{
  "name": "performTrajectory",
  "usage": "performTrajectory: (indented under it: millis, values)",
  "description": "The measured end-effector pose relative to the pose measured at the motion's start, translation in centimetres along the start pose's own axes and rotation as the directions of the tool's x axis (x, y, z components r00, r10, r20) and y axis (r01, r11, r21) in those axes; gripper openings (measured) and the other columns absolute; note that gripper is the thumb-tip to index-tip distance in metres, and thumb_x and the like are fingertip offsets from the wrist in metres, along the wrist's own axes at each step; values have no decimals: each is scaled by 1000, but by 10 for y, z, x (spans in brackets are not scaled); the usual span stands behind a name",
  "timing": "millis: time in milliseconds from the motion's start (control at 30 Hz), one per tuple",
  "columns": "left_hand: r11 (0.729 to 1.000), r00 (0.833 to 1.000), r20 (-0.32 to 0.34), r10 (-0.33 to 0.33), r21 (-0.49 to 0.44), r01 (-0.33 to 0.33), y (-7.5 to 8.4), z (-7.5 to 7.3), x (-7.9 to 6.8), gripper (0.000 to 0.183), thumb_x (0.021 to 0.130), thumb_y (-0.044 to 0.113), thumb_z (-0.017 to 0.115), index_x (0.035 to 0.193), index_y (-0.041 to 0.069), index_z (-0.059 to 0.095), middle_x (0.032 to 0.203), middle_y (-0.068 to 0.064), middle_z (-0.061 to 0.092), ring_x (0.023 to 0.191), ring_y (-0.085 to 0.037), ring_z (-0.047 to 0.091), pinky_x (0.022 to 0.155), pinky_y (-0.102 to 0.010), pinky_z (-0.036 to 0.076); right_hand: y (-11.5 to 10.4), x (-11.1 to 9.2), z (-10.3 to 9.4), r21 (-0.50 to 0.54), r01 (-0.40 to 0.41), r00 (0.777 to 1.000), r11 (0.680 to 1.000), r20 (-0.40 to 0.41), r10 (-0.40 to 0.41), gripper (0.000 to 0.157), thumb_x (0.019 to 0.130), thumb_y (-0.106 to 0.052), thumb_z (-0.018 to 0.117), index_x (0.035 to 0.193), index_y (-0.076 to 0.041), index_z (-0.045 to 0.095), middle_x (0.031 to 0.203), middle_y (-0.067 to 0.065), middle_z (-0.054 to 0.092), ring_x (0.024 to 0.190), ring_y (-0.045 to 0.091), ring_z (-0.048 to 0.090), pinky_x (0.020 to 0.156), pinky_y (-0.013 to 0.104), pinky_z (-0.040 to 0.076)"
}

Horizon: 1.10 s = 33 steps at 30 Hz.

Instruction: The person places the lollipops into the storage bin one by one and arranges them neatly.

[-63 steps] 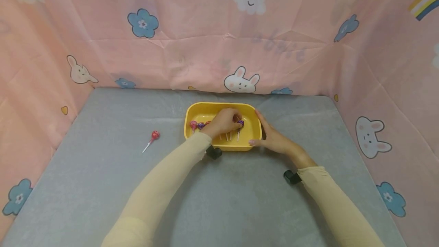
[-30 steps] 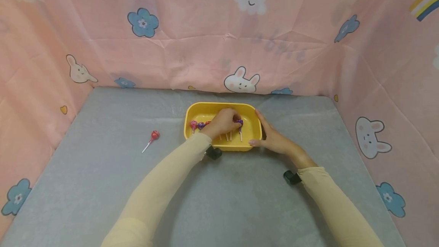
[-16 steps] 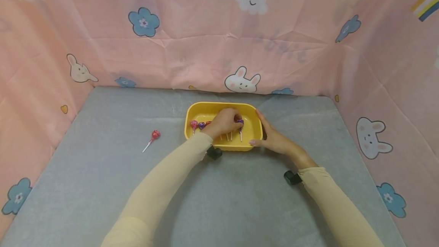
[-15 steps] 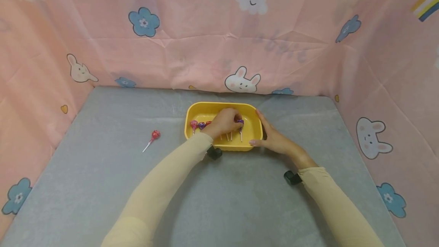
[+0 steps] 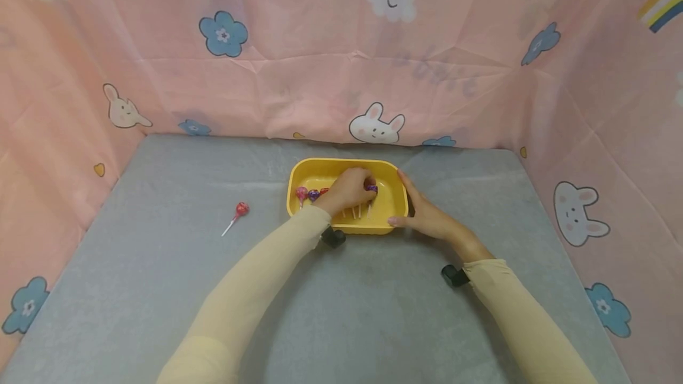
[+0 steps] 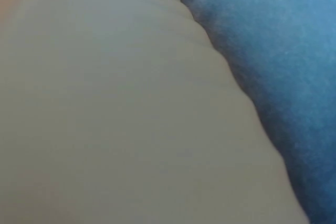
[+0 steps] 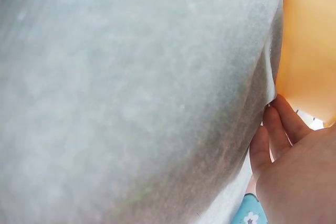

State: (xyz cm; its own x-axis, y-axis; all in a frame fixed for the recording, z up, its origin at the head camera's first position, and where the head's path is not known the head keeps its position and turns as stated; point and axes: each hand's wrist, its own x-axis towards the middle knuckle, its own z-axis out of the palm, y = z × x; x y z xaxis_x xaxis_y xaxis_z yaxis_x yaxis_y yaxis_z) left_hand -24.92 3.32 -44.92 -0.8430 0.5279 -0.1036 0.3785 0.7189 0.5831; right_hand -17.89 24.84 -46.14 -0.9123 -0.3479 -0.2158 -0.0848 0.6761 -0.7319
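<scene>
Inside a yellow plastic box (image 5: 347, 230), my left hand (image 5: 349, 188) pinches a purple-wrapped lollipop (image 5: 372, 189) by its head, the white stick pointing toward me. A pink lollipop (image 5: 301, 193) and another purple lollipop (image 5: 313, 195) lie in a row at the box's left end. Beside them a red one is partly covered by my left hand, and several white sticks show below that hand. My right hand (image 5: 429, 216) holds the box's right end, thumb on the front rim, fingers along the outer wall. Only sleeve (image 6: 131, 103) and tabletop fill the left wrist view.
A lone red lollipop (image 5: 242, 209) lies on the grey tabletop (image 5: 341, 307), left of the box. Behind and at both sides hangs a pink printed curtain (image 5: 299, 88). Dark wrist cameras (image 5: 333, 237) are strapped on both wrists.
The stick of the purple lollipop in my left hand swung right, then back left and is now less distinct. Both hands and the box stay in place.
</scene>
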Motion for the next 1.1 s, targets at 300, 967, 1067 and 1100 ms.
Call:
performTrajectory:
  millis: [300,967,1067,1100]
  values:
    - [1000,1000,-2,4,13,-4,1,-1,-1,24,91,21,71,111,9,69,104,-5,70,92,-18,59,95,-30,53,1,1,0,6,-10,1000,1000,1,10,112,87,-44,73,156,-40,-15,169,9,-4,156,37,5,123,63,10]
    - [1000,1000,-2,18,16,-18,-2,-1,-1,26,88,20,74,110,7,69,106,-6,68,96,-19,59,96,-31,52,-1,1,-1,-7,3,1000,1000,0,-3,112,87,-43,73,157,-35,-14,169,9,-4,156,36,5,123,63,11]
    - [1000,1000,-3,13,11,-13,-1,-1,-2,25,88,20,74,109,8,68,106,-6,68,96,-19,58,96,-31,52,-1,1,-1,-2,6,1000,1000,1,-6,113,87,-44,74,157,-35,-14,169,9,-4,156,36,5,123,63,11]
    - [1000,1000,-4,11,12,-11,-1,-1,-2,24,88,20,74,108,8,68,106,-6,68,96,-19,58,96,-31,52,-1,1,-1,-2,7,1000,1000,1,-7,113,86,-44,74,157,-35,-14,169,9,-4,156,36,5,123,63,11]
